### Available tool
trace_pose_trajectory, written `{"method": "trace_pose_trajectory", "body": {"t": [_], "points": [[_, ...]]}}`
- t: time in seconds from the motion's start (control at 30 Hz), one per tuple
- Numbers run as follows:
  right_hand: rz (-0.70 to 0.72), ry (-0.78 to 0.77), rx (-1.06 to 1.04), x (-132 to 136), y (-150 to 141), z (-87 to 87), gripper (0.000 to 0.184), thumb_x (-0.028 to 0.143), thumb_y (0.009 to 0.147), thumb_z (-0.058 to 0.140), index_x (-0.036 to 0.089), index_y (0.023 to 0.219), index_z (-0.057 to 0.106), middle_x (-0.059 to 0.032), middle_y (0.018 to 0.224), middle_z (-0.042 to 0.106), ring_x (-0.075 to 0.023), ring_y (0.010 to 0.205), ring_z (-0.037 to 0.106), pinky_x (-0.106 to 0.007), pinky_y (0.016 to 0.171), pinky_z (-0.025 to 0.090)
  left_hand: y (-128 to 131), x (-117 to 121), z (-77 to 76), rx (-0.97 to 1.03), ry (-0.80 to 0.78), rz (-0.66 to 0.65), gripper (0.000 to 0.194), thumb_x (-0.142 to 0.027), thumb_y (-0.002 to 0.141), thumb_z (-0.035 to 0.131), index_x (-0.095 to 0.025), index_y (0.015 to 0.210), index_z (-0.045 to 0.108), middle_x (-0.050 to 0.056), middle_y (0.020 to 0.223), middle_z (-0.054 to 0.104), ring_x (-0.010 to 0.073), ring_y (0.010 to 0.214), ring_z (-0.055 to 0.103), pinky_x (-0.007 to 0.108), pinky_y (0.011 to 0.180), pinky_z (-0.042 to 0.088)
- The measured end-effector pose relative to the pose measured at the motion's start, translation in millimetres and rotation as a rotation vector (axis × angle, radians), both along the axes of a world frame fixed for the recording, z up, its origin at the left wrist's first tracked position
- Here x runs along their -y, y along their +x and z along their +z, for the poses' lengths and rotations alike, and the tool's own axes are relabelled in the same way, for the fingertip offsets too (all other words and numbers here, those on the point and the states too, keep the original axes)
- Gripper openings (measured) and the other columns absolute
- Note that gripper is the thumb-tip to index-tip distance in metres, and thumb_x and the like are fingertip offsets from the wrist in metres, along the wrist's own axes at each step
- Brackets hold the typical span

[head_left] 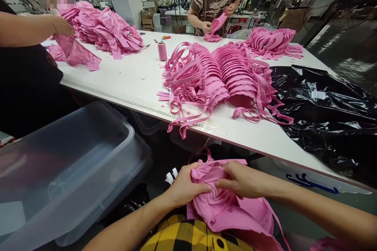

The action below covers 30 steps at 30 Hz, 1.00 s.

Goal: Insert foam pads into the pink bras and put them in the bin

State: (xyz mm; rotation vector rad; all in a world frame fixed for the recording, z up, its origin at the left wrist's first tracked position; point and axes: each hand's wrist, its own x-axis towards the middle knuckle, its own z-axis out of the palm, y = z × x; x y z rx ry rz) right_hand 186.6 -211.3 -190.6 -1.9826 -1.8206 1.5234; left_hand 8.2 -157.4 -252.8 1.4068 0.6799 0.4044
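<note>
A pink bra (213, 182) lies bunched over my lap, below the table's front edge. My left hand (188, 186) grips its cup from the left, thumb on top of the fabric. From the right, my right hand (243, 180) pinches the same cup, with thumb and forefinger on the cloth and the other fingers partly hidden. One strap hangs down on the right side. Ahead of my hands, a nested stack of pink bras (218, 74) rests on the white table (123, 78), its straps dangling over the edge.
A clear plastic bin (118, 133) stands at left. Black plastic sheeting (324, 106) covers the table's right end. Beyond are a pink thread spool (161, 51), a bra pile (103, 27) and another stack (271, 41). Two co-workers handle pink pieces, one at left, one across.
</note>
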Motion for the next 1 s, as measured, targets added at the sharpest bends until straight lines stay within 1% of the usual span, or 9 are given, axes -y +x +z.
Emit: {"method": "trace_pose_trajectory", "body": {"t": [0.1,0.2,0.33,0.47,0.63,0.73,0.83,0.93,1.0], "points": [[0.137,0.106,0.175,1,8,14.7,0.032,0.022,0.074,0.055,0.019,0.05,0.035,0.0049,0.044,0.038,-0.008,0.044,0.035,-0.022,0.042,0.02,-3,0,2.5,0.026,-0.021,-0.04,0.049,-0.017,0.061,0.076,-0.015,0.108,0.065,0.005,0.102,0.067,0.0227,0.094,0.059,0.029,0.083,0.045],[0.23,0.188,0.104,1,16,21.1,0.029,0.023,0.078,0.054,0.017,0.052,0.042,0.0046,0.046,0.042,-0.0074,0.044,0.034,-0.021,0.044,0.021,-7,-1,4.8,0.025,-0.083,-0.102,0.048,-0.017,0.063,0.074,-0.013,0.11,0.064,0.005,0.094,0.068,0.0198,0.082,0.06,0.026,0.073,0.046],[0.278,0.309,0.117,2,16,11.6,0.03,0.03,0.084,0.053,0.016,0.057,0.05,0.0033,0.05,0.046,-0.0078,0.046,0.033,-0.022,0.047,0.022,-7,-3,6.1,0.044,-0.1,-0.128,0.051,-0.018,0.065,0.073,-0.014,0.114,0.062,0.005,0.096,0.068,0.0191,0.082,0.06,0.026,0.073,0.046],[0.251,0.404,0.255,6,2,-4.2,0.031,0.026,0.08,0.057,0.016,0.052,0.049,0.0037,0.048,0.041,-0.0081,0.046,0.029,-0.023,0.048,0.02,-1,-10,7.3,0.038,0.053,-0.157,0.051,-0.02,0.06,0.077,-0.016,0.108,0.064,0.005,0.103,0.066,0.022,0.094,0.058,0.029,0.086,0.043],[0.297,0.37,0.179,7,2,1.7,0.021,0.024,0.076,0.06,0.017,0.057,0.054,0.0055,0.047,0.04,-0.0079,0.044,0.029,-0.022,0.046,0.021,2,-15,8.7,-0.037,0.136,-0.173,0.034,-0.018,0.062,0.074,-0.014,0.095,0.069,0.002,0.089,0.066,0.017,0.082,0.057,0.024,0.077,0.043],[0.379,0.223,0.005,-2,13,14.4,0.014,0.013,0.075,0.056,0.017,0.061,0.054,0.0065,0.047,0.044,-0.0075,0.042,0.039,-0.019,0.043,0.026,4,-13,13.1,-0.037,0.091,-0.281,0.024,-0.018,0.065,0.071,-0.013,0.088,0.068,-0.002,0.073,0.059,0.0107,0.065,0.048,0.02,0.063,0.04],[0.414,0.089,-0.163,-16,21,20.7,0.02,0.011,0.076,0.05,0.017,0.056,0.049,0.0066,0.044,0.045,-0.0072,0.039,0.046,-0.017,0.041,0.03,6,-15,21.0,-0.028,0.074,-0.349,0.011,-0.019,0.067,0.068,-0.01,0.074,0.065,-0.005,0.06,0.046,0.0072,0.057,0.037,0.018,0.053,0.033],[0.289,0.2,-0.258,-21,25,20.8,0.013,0.011,0.072,0.054,0.016,0.06,0.056,0.0057,0.049,0.049,-0.0067,0.042,0.047,-0.015,0.041,0.032,4,-20,23.8,-0.027,0.062,-0.298,0.013,-0.019,0.066,0.068,-0.01,0.07,0.06,-0.006,0.059,0.042,0.0066,0.056,0.033,0.018,0.051,0.029],[0.025,0.325,-0.332,-16,27,20.5,0.01,0.017,0.073,0.056,0.016,0.08,0.063,0.0048,0.055,0.053,-0.007,0.043,0.047,-0.016,0.041,0.033,0,-25,18.7,-0.052,0.048,-0.273,0.016,-0.02,0.064,0.069,-0.009,0.072,0.061,-0.005,0.06,0.043,0.0067,0.056,0.033,0.018,0.051,0.028]]}}
